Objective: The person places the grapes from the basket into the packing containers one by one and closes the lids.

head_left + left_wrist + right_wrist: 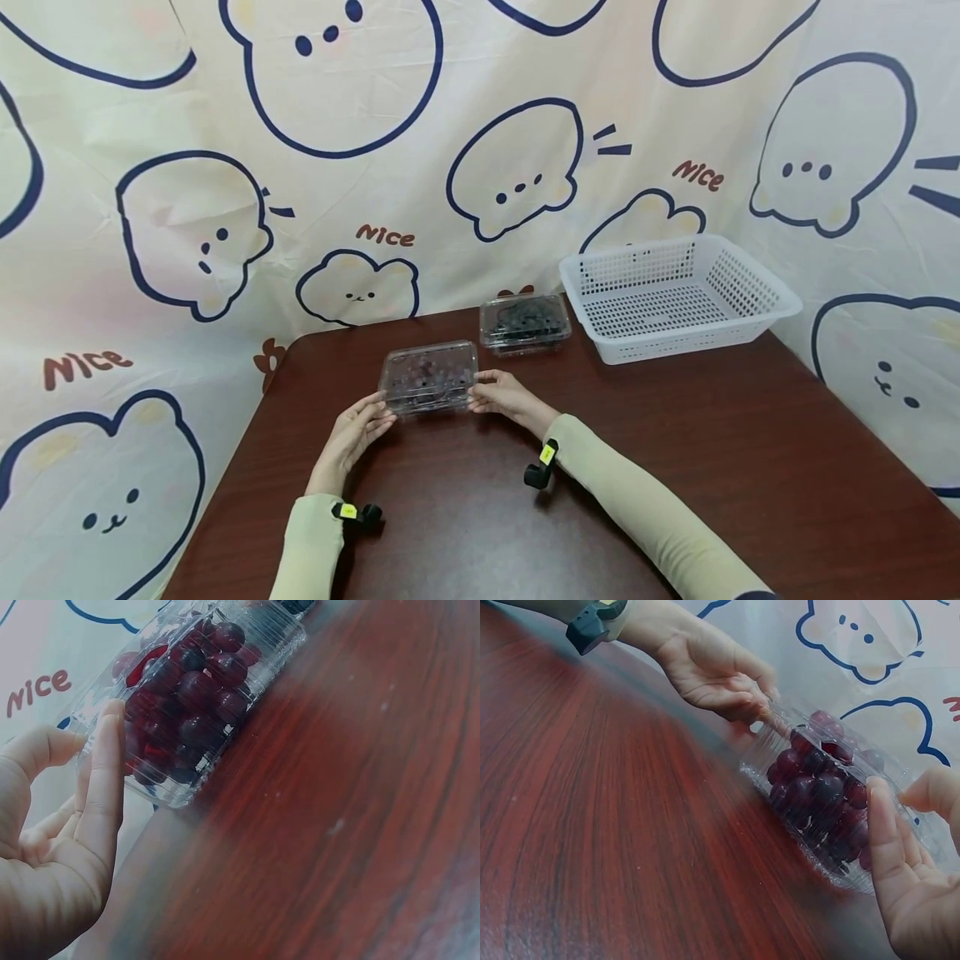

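A clear plastic clamshell box of dark red grapes [429,377] is held between both hands over the brown table, its lid down. My left hand [354,435] pinches its left end; in the left wrist view the thumb and fingers [101,795] grip the box's edge. At the opposite end, my right hand [512,398] grips the box with thumb and fingers, seen close in the right wrist view beside the grapes [829,791]. Some fingers of each hand are hidden behind the plastic.
Behind and to the right stands a second clear clamshell box [525,323] with dark contents. A white perforated plastic basket [682,343] sits at the table's back right corner. A patterned cloth [510,75] hangs behind the brown table [675,433].
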The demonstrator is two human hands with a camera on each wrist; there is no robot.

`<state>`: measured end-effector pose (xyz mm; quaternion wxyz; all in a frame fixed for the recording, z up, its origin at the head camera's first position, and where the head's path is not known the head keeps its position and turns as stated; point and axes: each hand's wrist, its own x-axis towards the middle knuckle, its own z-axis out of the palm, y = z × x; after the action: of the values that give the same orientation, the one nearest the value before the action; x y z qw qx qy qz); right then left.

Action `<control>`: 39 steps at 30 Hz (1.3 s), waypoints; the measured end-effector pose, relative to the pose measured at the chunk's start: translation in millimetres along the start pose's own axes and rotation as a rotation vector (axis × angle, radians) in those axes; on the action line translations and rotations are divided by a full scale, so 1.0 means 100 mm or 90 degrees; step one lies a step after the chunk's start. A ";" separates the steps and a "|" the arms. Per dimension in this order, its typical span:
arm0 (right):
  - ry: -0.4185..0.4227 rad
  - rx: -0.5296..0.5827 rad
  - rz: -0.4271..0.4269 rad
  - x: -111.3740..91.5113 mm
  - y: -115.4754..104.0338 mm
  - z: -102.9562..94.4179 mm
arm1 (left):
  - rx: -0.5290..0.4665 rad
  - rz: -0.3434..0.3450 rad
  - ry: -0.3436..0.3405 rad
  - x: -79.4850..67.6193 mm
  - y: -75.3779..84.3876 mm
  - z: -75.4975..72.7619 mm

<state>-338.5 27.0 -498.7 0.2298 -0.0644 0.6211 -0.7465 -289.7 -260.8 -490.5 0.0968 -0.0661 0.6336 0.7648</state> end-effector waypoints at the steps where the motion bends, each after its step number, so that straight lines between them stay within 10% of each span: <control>1: -0.001 0.001 0.001 0.00 0.00 0.00 | -0.003 -0.001 0.000 0.00 0.00 0.00; 39: -0.007 -0.019 -0.035 -0.02 0.01 -0.03 | 0.048 0.055 0.024 -0.05 -0.03 0.04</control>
<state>-337.9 29.9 -500.0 0.2114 -0.0889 0.6290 -0.7429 -284.1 -257.0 -491.2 0.0541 -0.0497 0.6660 0.7423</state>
